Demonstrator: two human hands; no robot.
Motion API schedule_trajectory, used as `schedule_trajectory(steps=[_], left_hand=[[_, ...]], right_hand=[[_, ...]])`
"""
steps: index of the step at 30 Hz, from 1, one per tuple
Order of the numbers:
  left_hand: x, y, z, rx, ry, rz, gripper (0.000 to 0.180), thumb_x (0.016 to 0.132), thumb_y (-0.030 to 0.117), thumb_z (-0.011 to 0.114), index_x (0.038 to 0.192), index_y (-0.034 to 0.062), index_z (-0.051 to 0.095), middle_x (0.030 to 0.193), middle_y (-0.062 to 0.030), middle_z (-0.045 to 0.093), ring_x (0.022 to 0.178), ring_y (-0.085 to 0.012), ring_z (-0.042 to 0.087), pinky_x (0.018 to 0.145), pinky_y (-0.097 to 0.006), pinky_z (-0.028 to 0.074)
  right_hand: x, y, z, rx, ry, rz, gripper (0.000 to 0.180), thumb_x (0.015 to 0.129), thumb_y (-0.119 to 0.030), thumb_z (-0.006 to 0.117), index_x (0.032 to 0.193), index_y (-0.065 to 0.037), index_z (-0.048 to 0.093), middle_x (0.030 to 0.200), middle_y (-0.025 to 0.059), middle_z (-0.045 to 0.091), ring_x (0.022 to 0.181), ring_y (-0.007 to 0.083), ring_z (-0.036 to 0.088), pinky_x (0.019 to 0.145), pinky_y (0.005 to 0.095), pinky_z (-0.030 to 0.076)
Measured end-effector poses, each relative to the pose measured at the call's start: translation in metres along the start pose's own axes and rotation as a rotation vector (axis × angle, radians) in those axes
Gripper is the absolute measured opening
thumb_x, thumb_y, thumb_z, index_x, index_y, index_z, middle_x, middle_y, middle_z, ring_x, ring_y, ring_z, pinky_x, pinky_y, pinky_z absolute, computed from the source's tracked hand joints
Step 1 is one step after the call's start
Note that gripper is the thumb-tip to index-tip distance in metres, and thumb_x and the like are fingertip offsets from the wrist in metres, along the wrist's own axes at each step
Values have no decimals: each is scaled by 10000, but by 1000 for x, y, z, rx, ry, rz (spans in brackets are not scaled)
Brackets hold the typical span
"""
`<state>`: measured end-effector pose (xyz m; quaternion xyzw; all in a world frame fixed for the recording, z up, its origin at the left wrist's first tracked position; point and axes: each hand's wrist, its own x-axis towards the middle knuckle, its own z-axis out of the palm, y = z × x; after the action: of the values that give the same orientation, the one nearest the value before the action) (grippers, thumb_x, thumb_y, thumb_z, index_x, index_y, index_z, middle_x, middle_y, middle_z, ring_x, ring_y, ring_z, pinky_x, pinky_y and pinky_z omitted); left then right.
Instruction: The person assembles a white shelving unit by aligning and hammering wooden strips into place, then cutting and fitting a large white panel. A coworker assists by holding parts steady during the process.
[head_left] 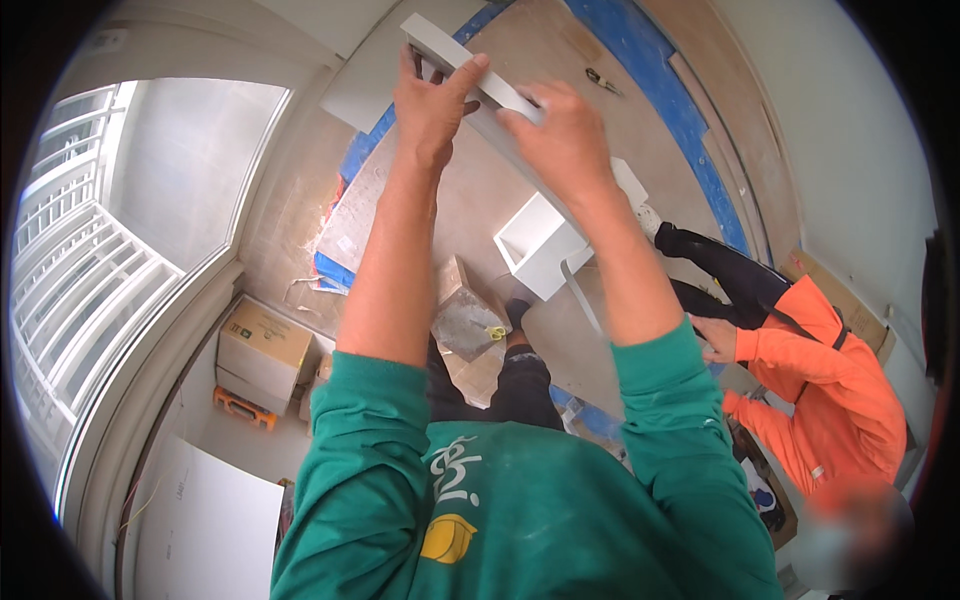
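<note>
A long white board (432,42) is held up on a slant in front of me, its narrow edge toward me. My left hand (430,110) grips its upper left part, thumb over the near side and fingers partly hidden behind. Farther right along the same edge, my right hand (565,140) is closed on the board, slightly blurred. Below the board stands an open white box (545,250), with a thin pale strip (582,298) leaning out beside it. Near my feet is a dusty cardboard box (467,310) with a small yellow item (495,333) on it.
At the right, a person in an orange top (825,375) crouches close by. A dark hand tool (603,82) lies on the floor near blue sheeting (640,50). Cardboard cartons (262,340) and an orange tool (244,408) sit left, below the window.
</note>
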<state>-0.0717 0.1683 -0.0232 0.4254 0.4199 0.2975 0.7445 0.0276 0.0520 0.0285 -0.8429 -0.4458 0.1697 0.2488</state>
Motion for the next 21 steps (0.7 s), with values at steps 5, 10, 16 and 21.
schedule_trajectory(steps=[5, 10, 16, 21], left_hand=[[-1, -2, -2, 43, 2, -7, 823, 780, 164, 835, 1414, -43, 353, 1312, -190, 545, 1161, -308, 602, 842, -447, 582], [-1, 6, 5, 138, 77, -49, 791, 835, 221, 791, 1459, -21, 370, 1294, -168, 591, 1071, -288, 652, 764, -419, 592], [-5, 6, 6, 137, 72, -40, 823, 827, 224, 805, 1475, -15, 358, 1312, -167, 582, 1071, -289, 650, 769, -425, 592], [-3, 4, 3, 164, 55, -72, 842, 832, 223, 800, 1496, -10, 336, 1333, -174, 571, 1078, -292, 646, 784, -432, 587]], right_hand=[[-50, 13, -34, 88, -25, 137, 347, 816, -206, 730, 1085, 13, 722, 998, 195, 691, 934, 357, 671, 847, 410, 525], [-50, 14, -41, -18, -51, 197, 329, 813, -200, 735, 1063, 12, 730, 1032, 193, 697, 930, 349, 679, 850, 402, 530], [-57, 24, -28, -100, 13, 95, 305, 807, -201, 752, 1037, 0, 739, 1038, 185, 711, 937, 351, 688, 845, 407, 535], [-61, 28, -21, -64, 51, 125, 314, 807, -202, 755, 1047, 1, 739, 1042, 192, 715, 944, 353, 692, 852, 404, 536]])
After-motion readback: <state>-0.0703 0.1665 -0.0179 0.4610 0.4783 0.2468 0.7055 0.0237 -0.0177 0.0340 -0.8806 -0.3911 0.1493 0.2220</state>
